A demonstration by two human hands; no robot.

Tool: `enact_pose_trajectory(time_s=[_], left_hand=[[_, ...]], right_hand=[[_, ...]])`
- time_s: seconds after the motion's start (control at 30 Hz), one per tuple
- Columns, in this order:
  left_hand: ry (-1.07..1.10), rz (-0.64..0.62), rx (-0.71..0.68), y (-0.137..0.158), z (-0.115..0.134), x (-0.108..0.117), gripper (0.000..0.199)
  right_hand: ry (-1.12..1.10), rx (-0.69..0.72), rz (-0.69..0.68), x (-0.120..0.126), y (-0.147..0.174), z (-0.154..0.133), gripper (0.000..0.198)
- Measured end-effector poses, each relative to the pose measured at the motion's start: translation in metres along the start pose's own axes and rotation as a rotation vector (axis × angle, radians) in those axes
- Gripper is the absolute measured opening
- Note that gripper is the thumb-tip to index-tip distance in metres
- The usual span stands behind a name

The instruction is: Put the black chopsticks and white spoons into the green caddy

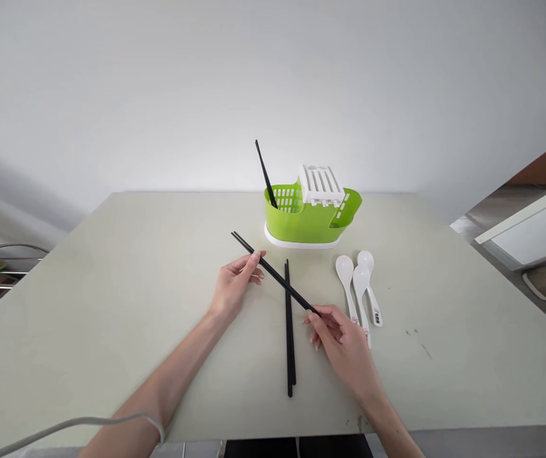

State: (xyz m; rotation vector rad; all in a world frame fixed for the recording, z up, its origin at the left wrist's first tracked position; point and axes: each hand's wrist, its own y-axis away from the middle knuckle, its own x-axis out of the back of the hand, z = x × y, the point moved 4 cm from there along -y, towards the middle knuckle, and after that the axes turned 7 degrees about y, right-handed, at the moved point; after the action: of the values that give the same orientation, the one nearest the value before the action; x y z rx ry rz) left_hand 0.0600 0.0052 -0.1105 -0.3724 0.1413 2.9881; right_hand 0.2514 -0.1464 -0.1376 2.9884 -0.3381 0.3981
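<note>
A pair of black chopsticks (279, 278) is held slantwise above the table between my two hands. My left hand (235, 280) pinches it near the thinner, far-left end, and my right hand (338, 337) grips the thicker end at the lower right. Beneath them another pair of black chopsticks (289, 343) lies on the table, pointing away from me. Beyond my hands stands a green cutlery basket (301, 224) with a white slotted top piece (321, 184) and a white base. Black chopsticks (264, 166) lean in its left compartment, tips up.
Three white spoons (361, 283) lie on the table to the right of my right hand, partly overlapping. The pale table (86, 305) meets a wall at the back. A grey cable (86, 420) crosses my left forearm. A wire rack (0, 273) stands beyond the left edge.
</note>
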Motion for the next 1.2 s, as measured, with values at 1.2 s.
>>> enact_pose_trajectory(time_s=[1.2], left_hand=[[-0.063,-0.049,-0.002,-0.0014,-0.0005,0.0022,0.047]], right_hand=[[0.065,0.014,0.059,0.0028,0.0037,-0.0067,0.047]])
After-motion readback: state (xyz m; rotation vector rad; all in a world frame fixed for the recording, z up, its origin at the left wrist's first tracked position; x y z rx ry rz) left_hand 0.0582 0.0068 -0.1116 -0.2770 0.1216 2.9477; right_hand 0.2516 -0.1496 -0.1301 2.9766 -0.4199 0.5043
